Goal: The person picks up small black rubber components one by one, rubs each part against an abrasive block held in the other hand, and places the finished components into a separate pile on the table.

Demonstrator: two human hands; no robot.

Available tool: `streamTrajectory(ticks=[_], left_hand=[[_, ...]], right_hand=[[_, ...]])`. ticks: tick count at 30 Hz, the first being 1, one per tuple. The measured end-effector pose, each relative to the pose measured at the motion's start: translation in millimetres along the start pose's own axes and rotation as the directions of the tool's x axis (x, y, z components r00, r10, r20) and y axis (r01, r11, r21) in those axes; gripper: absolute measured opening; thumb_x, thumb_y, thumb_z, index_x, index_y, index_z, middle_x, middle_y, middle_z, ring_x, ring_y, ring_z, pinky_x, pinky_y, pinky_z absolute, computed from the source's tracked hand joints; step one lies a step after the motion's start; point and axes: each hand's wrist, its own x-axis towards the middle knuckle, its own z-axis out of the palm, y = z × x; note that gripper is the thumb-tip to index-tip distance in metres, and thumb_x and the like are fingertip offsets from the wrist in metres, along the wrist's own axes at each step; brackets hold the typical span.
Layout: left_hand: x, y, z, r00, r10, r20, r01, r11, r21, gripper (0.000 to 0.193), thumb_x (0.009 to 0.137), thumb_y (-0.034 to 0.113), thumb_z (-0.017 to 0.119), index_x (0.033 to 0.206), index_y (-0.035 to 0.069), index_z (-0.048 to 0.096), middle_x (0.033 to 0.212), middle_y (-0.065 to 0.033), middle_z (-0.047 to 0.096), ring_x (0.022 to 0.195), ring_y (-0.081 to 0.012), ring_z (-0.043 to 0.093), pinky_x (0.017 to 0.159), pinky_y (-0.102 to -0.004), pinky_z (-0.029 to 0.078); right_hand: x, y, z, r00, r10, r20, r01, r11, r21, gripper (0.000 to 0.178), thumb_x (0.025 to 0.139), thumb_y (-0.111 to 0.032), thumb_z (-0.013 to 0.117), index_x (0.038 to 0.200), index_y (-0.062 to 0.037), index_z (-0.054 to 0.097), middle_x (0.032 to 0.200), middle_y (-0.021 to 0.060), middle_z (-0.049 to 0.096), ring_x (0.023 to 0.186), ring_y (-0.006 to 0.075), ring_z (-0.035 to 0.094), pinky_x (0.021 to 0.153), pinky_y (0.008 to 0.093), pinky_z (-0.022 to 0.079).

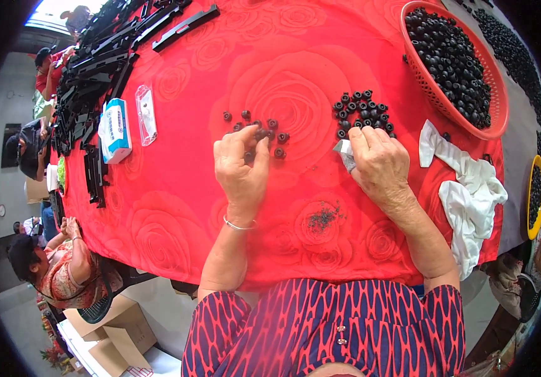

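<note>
My left hand reaches into a loose scatter of small round black plastic caps on a red rose-patterned tablecloth. Its thumb and forefinger close on one black cap. Fingers curled, my right hand grips a small flat tool with a pale grey wrapping and a dark pointed tip, perhaps a blade. Just beyond that hand lies a tighter group of black caps. Dark shavings lie in a small heap on the cloth between my forearms.
A red plastic basket full of black caps stands at the far right, above white gloves. Long black plastic parts pile up at the left, near a tissue pack and a clear case. A seated person is at the left.
</note>
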Motion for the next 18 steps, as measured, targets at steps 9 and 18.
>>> streamTrajectory(ticks=[9,18], left_hand=[[-27,27,4,0.851,-0.182,0.493,0.516,0.462,-0.721,0.017,0.085,0.008,0.060,0.099,-0.001,0.060,0.088,-0.0065,0.061,0.073,-0.0097,0.057,0.058,-0.0220,0.045],[-38,25,11,0.547,-0.027,0.837,0.813,-0.222,-0.538,0.019,0.089,0.008,0.056,0.105,-0.001,0.058,0.089,-0.0073,0.063,0.071,-0.0123,0.059,0.059,-0.0234,0.048]], right_hand=[[-5,-7,-6,0.981,-0.049,-0.189,0.169,0.699,0.695,0.028,0.063,-0.008,0.073,0.085,-0.0028,0.056,0.067,0.0062,0.054,0.059,0.0214,0.055,0.050,0.0326,0.043],[-10,-13,-1,0.964,-0.137,-0.229,0.266,0.566,0.781,0.043,0.058,-0.009,0.076,0.096,-0.0005,0.059,0.068,0.0080,0.054,0.058,0.0224,0.055,0.050,0.0323,0.043]])
